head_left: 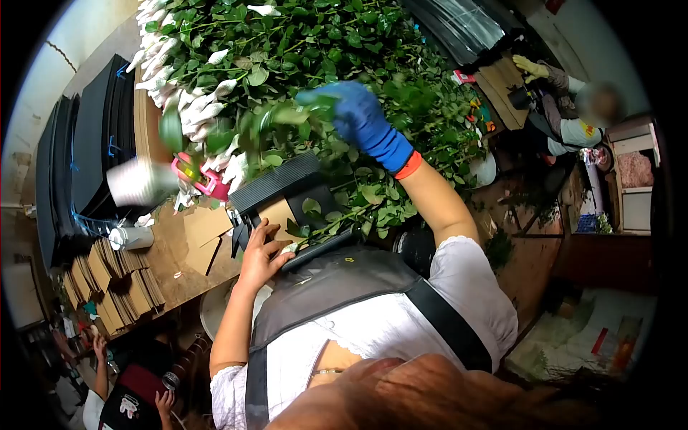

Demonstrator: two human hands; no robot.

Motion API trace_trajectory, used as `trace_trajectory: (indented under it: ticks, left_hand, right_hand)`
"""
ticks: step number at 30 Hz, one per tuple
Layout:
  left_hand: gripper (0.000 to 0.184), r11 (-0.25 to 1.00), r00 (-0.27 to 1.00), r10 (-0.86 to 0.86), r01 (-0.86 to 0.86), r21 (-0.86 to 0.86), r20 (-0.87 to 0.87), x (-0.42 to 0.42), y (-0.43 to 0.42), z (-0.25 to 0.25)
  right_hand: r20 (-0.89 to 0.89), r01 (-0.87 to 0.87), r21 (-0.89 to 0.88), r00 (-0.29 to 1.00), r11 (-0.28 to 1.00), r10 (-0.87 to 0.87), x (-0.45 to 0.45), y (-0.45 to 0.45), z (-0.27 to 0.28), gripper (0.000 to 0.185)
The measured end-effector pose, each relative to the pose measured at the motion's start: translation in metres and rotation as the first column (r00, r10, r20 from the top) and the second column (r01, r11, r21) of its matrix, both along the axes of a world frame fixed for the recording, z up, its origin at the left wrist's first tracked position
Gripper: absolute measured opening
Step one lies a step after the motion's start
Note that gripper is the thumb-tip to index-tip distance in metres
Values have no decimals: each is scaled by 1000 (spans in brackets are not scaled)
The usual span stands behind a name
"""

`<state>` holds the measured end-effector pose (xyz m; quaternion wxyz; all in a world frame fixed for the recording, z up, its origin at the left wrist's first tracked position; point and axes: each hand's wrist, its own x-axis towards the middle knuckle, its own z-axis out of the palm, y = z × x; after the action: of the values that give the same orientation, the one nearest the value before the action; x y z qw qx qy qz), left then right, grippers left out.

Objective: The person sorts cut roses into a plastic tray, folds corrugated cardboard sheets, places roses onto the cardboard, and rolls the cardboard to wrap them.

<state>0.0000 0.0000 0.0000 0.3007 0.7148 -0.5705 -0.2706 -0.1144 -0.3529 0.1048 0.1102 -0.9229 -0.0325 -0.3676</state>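
My right hand (362, 118), in a blue glove with an orange cuff, is closed around the leafy stem of a rose. The rose's white-wrapped head (140, 183) is blurred at the left. My bare left hand (261, 259) rests with fingers apart at the near left end of a black corrugated sheet (276, 183). Brown cardboard (278, 213) lies on that sheet beside my fingers. Leafy stems (351, 218) extend across the sheet toward the right. A pink tape dispenser (208, 180) sits just beyond its left corner.
A large heap of leafy roses (301, 43) with white-wrapped heads covers the far table. Stacked black sheets (100, 136) stand at left, near cardboard pieces (111, 279) and a white cup (131, 238). Co-workers are at the right (573, 122) and lower left (136, 387).
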Motion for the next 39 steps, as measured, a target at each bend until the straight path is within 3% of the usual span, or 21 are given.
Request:
trace_trajectory:
  ticks: [2, 3, 5, 6, 7, 9, 12, 13, 14, 15, 17, 19, 20, 23, 24, 27, 29, 31, 33, 35, 39]
  left_hand:
    - [31, 999, 997, 37, -35, 29, -60, 5, -5, 5]
    - [31, 998, 999, 33, -35, -58, -36, -3, -16, -15]
    - [32, 993, 999, 29, -27, -119, 16, -5, -5, -39]
    - [33, 999, 997, 44, -43, -17, 68, -11, 0, -16]
    - [35, 999, 998, 3, -5, -42, -57, -3, -1, -11]
    - [44, 992, 997, -1, 11, -126, 75, 1, -2, -17]
    - [77, 986, 993, 120, -119, -116, 0, 2, 4, -16]
    - [87, 981, 989, 146, -144, -132, 3, 1, 6, -23]
    - [112, 950, 879, 234, -298, -96, -416, -2, 6, -38]
    - [129, 959, 907, 247, -280, -50, -340, -3, 5, -33]
    - [114, 939, 896, 264, -324, -117, -356, -6, 6, -29]
    - [91, 974, 979, 184, -194, -117, -88, -1, 4, -20]
    - [66, 978, 986, 159, -163, -132, -43, -2, 3, -17]
    - [58, 983, 991, 108, -94, -158, 79, 0, 5, -22]
    - [52, 986, 990, 92, -76, -150, 104, -1, 4, -18]
    - [48, 992, 988, 47, -29, -123, 144, -2, -4, 4]
    - [42, 992, 992, 28, -13, -122, 124, -2, -7, 8]
    - [36, 992, 995, 23, -11, -124, 101, -2, -10, 9]
    - [31, 991, 996, 43, -33, -128, 80, -3, -11, 7]
    - [21, 989, 994, 82, -72, -129, 72, -5, -13, 3]
    - [18, 979, 988, 131, -117, -166, 75, -10, -14, -3]
  right_hand:
    - [-49, -61, -180, 997, 982, 53, 9, 17, -7, 58]
    - [-106, -98, -307, 992, 947, 69, 4, 25, -5, 51]
    - [-217, -65, -397, 976, 916, -25, -8, 3, -22, 48]
    - [-175, -7, -384, 982, 923, -66, -18, 1, -18, 47]
    - [-161, 8, -380, 984, 925, -74, -24, -1, -2, 44]
    - [-324, 30, -301, 937, 953, -132, -45, -1, 17, 39]
    - [-484, -26, 14, 874, 1000, 29, -92, 8, -3, 37]
    - [-639, 24, 123, 767, 992, 60, -109, 11, -16, 39]
    - [-711, 58, 119, 701, 991, 44, -119, 17, -25, 38]
    - [-771, 111, 57, 636, 992, -27, -132, 18, -49, 34]
    - [-912, 193, -41, 394, 980, -116, -138, 28, -67, 33]
    - [-932, 253, -90, 320, 963, -171, -136, 33, -78, 33]
    - [-940, 282, -114, 278, 953, -195, -137, 35, -82, 33]
    - [-915, 244, -30, 384, 969, -125, -144, 33, -89, 34]
    - [-930, 242, 4, 357, 970, -85, -142, 29, -79, 33]
    - [-838, 293, -70, 502, 954, -215, -108, 23, -19, 29]
    - [-593, 321, 93, 778, 943, -206, -73, 1, -25, 30]
    - [-675, 301, -72, 687, 951, -269, -34, -34, -73, 44]
    - [-826, 267, -327, 384, 907, -412, 1, -36, -103, 52]
    - [-829, 113, -489, 247, 865, -501, 16, -35, -138, 62]
    - [-895, 233, -322, 242, 918, -375, 26, -50, -128, 41]
